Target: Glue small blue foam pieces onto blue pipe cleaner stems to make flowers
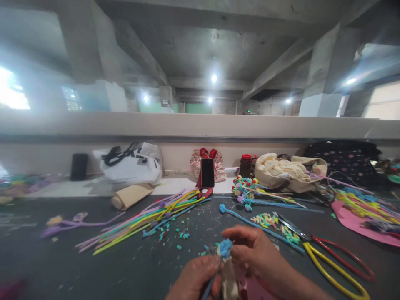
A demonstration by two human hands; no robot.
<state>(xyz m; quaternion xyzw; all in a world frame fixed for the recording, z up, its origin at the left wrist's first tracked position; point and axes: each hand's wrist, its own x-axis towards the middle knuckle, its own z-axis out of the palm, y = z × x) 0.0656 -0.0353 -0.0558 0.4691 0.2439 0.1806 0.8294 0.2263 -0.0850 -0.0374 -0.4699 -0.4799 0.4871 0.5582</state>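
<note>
Holding a fuzzy blue bloom (226,248) between pinching left hand (197,275) and curled right hand (261,250), lower centre of the frame, with thin blue stem (209,286) slanting down-left, apparently in left grip.

No text is readable; the pillar sign (165,103) and glowing green sign (249,111) are too small

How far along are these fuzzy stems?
Looks done: the bunch of flower-tipped stems by the bottle, perhaps the loose blue-tipped stem. In hand: a blue cluster, left hand at its base, right fingers beside it. Probably left: the fanned straight stems.
</note>
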